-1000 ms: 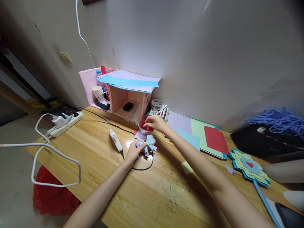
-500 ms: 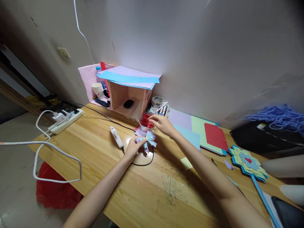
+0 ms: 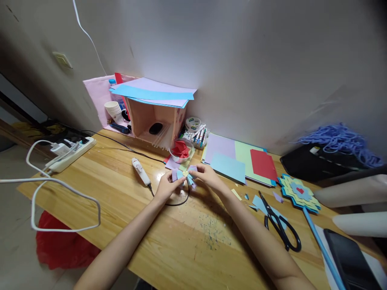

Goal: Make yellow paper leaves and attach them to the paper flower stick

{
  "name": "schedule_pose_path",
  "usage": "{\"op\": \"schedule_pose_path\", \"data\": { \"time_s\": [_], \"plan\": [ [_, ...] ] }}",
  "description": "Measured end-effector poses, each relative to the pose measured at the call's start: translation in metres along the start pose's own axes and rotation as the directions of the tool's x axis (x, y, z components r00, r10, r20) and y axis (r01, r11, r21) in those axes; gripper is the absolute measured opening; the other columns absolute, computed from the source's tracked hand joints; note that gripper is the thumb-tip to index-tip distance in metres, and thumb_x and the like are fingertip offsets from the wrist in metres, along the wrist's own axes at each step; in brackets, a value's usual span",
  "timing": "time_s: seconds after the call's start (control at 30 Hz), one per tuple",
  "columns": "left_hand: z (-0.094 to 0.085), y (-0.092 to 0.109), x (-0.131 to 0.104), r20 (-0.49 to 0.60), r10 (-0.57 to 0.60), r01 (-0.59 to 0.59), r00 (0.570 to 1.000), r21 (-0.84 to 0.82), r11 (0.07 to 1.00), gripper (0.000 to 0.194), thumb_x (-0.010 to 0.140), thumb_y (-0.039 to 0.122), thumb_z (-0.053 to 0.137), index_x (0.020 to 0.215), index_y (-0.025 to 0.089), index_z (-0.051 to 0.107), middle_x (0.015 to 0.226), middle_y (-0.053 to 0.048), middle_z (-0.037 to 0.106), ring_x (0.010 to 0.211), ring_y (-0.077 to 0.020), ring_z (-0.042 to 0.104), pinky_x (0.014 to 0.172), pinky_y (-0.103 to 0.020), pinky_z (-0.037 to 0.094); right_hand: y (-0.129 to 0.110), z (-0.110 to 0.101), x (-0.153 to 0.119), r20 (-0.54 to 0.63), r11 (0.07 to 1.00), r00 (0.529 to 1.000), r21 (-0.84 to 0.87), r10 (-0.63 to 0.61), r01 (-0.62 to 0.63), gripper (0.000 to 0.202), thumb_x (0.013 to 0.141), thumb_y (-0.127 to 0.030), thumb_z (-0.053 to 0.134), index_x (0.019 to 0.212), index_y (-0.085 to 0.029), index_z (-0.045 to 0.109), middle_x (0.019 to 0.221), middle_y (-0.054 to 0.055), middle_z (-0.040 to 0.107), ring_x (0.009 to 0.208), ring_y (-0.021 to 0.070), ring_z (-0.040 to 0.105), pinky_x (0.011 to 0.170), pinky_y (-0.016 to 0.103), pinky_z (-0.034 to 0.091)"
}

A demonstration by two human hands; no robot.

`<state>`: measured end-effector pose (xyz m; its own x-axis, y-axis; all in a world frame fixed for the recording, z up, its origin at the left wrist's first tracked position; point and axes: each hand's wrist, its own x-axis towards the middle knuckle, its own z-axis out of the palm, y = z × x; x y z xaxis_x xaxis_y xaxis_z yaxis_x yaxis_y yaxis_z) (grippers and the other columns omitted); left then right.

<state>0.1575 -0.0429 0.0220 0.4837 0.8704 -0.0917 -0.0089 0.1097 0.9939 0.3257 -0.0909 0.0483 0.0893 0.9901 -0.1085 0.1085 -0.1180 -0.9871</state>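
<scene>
A small paper flower (image 3: 183, 174) with purple and light blue petals and a pale yellow middle is held just above the table. My left hand (image 3: 165, 187) pinches it from the left, thumb near its middle. My right hand (image 3: 209, 177) has its fingers closed at the flower's right side, on a purple petal. Just behind the flower stands a clear round bowl (image 3: 182, 158) with folded red paper (image 3: 180, 148) in it. Left of my left hand lies a white glue gun (image 3: 140, 170), its black cord looping under the flower.
Black scissors (image 3: 276, 221) and paper scraps (image 3: 255, 202) lie to the right, near a large layered paper flower (image 3: 299, 191). Coloured paper sheets (image 3: 228, 168), markers (image 3: 198, 135) and a paper-topped box (image 3: 178, 125) line the wall. A power strip (image 3: 71, 155) sits at the left edge.
My right hand has come from the bowl of red paper down to the paper flower and closed on its right side. My left hand still holds the flower. The view has shifted, showing the scissors.
</scene>
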Motion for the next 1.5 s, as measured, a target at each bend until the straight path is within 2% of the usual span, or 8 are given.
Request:
{"op": "schedule_pose_path", "data": {
  "time_s": [0.2, 0.3, 0.6, 0.9, 1.1, 1.23, 1.4, 1.5],
  "plan": [
    [0.005, -0.005, -0.004, 0.021, -0.093, 0.091, 0.995, 0.052, 0.994, 0.035, 0.06, 0.044, 0.07, 0.068, 0.012, 0.061, 0.06, 0.0, 0.059, 0.055, -0.0116, 0.05, 0.054, -0.022, 0.04, 0.01, 0.0, -0.015, 0.028, 0.976, 0.99, 0.164, 0.138, -0.141, 0.035, 0.065, -0.045, 0.067, 0.077, -0.013, 0.06, 0.07, 0.001, 0.062, 0.059, 0.0121, 0.057, 0.058, 0.024, 0.046],
    [0.008, -0.006, -0.006, 0.01, -0.116, 0.114, 0.993, 0.113, 0.987, 0.036, 0.059, 0.046, 0.07, 0.063, 0.012, 0.059, 0.054, 0.001, 0.055, 0.049, -0.0101, 0.047, 0.048, -0.021, 0.037, 0.02, -0.001, -0.02, 0.063, 0.974, 0.989, 0.177, 0.132, -0.141, 0.035, 0.065, -0.045, 0.068, 0.076, -0.013, 0.059, 0.069, 0.001, 0.062, 0.059, 0.0121, 0.058, 0.059, 0.025, 0.046],
    [0.029, -0.009, -0.01, 0.05, -0.062, 0.052, 0.997, 0.182, 0.982, 0.035, 0.057, 0.044, 0.07, 0.053, 0.014, 0.054, 0.049, 0.003, 0.05, 0.047, -0.0087, 0.044, 0.047, -0.019, 0.033, 0.022, -0.01, -0.045, 0.028, 0.973, 0.988, 0.172, 0.152, -0.155, 0.03, 0.066, -0.042, 0.067, 0.071, -0.015, 0.057, 0.062, -0.002, 0.058, 0.054, 0.0109, 0.055, 0.052, 0.022, 0.043],
    [0.081, 0.006, -0.011, 0.264, -0.02, -0.03, 0.964, 0.182, 0.983, 0.037, 0.062, 0.046, 0.069, 0.055, 0.013, 0.054, 0.047, 0.004, 0.047, 0.044, -0.0078, 0.041, 0.043, -0.019, 0.03, 0.013, -0.053, -0.081, -0.148, 0.994, 0.983, 0.032, 0.108, -0.104, 0.028, 0.063, -0.038, 0.069, 0.066, -0.013, 0.059, 0.053, -0.001, 0.057, 0.047, 0.0116, 0.054, 0.048, 0.023, 0.041],
    [0.128, 0.014, 0.0, 0.324, -0.041, 0.021, 0.945, 0.065, 0.998, 0.036, 0.06, 0.046, 0.071, 0.06, 0.012, 0.06, 0.055, 0.002, 0.054, 0.051, -0.0093, 0.046, 0.048, -0.02, 0.033, 0.018, -0.092, -0.105, -0.307, 0.993, 0.951, 0.116, 0.033, 0.003, 0.036, 0.061, -0.044, 0.07, 0.078, -0.014, 0.062, 0.07, 0.003, 0.064, 0.064, 0.0146, 0.059, 0.062, 0.026, 0.045],
    [0.153, 0.008, 0.006, 0.339, -0.045, 0.03, 0.94, 0.05, 0.998, 0.038, 0.062, 0.048, 0.068, 0.062, 0.011, 0.062, 0.06, -0.001, 0.059, 0.054, -0.0107, 0.05, 0.051, -0.021, 0.037, 0.023, -0.106, -0.117, -0.358, 0.99, 0.931, 0.143, 0.069, -0.018, 0.038, 0.065, -0.05, 0.066, 0.081, -0.015, 0.061, 0.069, 0.002, 0.062, 0.061, 0.0143, 0.057, 0.052, 0.023, 0.042],
    [0.168, -0.003, 0.012, 0.36, -0.03, 0.003, 0.932, 0.075, 0.997, 0.038, 0.064, 0.048, 0.067, 0.072, 0.011, 0.064, 0.064, -0.004, 0.063, 0.057, -0.0131, 0.055, 0.053, -0.022, 0.041, 0.032, -0.117, -0.118, -0.401, 0.988, 0.916, 0.146, 0.02, 0.042, 0.038, 0.065, -0.052, 0.065, 0.072, -0.015, 0.059, 0.055, -0.002, 0.055, 0.047, 0.0111, 0.049, 0.049, 0.024, 0.041],
    [0.167, -0.009, 0.019, 0.341, 0.02, -0.053, 0.94, 0.085, 0.995, 0.039, 0.069, 0.046, 0.064, 0.087, 0.012, 0.063, 0.082, -0.008, 0.066, 0.071, -0.0166, 0.061, 0.063, -0.025, 0.047, 0.039, -0.127, -0.109, -0.473, 0.981, 0.881, 0.179, 0.023, 0.07, 0.037, 0.064, -0.051, 0.066, 0.073, -0.016, 0.058, 0.057, -0.002, 0.056, 0.044, 0.0107, 0.049, 0.051, 0.026, 0.044]
  ]
}}
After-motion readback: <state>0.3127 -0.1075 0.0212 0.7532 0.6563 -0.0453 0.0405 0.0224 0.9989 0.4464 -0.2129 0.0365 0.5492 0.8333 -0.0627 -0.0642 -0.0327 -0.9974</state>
